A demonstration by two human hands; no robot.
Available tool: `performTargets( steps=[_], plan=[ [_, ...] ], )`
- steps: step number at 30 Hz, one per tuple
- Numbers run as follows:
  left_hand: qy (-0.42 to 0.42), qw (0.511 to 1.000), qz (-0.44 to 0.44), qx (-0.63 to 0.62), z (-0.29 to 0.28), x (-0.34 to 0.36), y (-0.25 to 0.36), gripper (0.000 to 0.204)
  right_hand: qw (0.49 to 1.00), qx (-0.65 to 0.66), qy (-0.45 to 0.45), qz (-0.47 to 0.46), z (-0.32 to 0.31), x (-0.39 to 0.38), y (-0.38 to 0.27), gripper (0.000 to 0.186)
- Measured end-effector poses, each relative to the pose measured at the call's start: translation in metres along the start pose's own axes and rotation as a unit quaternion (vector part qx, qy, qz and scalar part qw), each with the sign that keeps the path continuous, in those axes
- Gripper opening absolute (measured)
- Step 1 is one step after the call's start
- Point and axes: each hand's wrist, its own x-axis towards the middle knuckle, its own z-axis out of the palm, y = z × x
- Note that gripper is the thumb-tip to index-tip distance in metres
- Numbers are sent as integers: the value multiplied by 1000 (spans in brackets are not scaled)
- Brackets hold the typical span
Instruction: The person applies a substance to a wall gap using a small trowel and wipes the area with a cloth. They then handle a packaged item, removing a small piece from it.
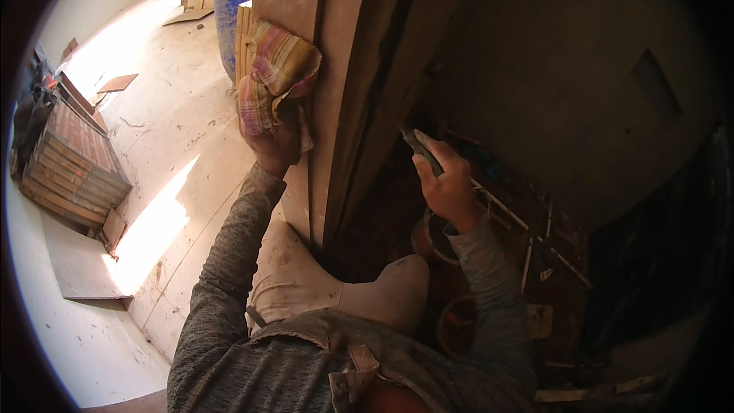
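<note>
Cloth, checked in pink, yellow and green (274, 76), sits bunched against the face of a tall upright wooden board (340, 69), and the left hand (274, 141) is clamped on its lower end, pressing it to the wood just above the wrist. The right hand (447, 183) is on the other, shadowed side of that board, fingers closed round a small grey tool (420, 149) whose tip points up and left toward the board's dark edge (what kind of tool it is cannot be made out). The board stands between the two hands, so they are kept well apart, and the person's bent knee in pale trousers (321, 283) rests against its foot.

Behind the cloth stands a blue barrel (231, 8), partly hidden by the board. To the left, on the sunlit floor (153, 153), lies a stack of reddish wooden slats (73, 164) with a flat sheet of board (84, 268) beside it. To the right, in deep shade, thin sticks (535, 237) lie scattered on the ground, and two round orange-brown pots (459, 325) sit near the right forearm.
</note>
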Motion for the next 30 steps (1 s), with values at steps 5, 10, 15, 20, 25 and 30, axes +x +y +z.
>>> performTargets(
  steps=[5, 10, 15, 20, 25, 30],
  plan=[
    [-12, 999, -35, -2, -3, -5, -3, 43, 999, 36, -14, 30, 3, -11, 11, 35],
    [5, 998, 38, 43, 0, 3, 3, 31, 990, 123, 6, 66, 8, -19, 20, 34],
    [-10, 1000, -23, 14, -2, -4, -1, 31, 982, 170, 44, 64, 18, -5, 30, 33],
    [-11, 999, -4, 37, -2, 2, 5, 31, 993, 49, 74, -83, 45, 6, 67, 36],
    [-2, 997, 22, 70, 0, -1, 0, 29, 975, -101, 93, -177, 45, 15, 97, 46],
    [-33, 998, -14, 49, -6, -2, -3, 41, 941, -246, 70, -221, 26, 20, 92, 57]
  ],
)
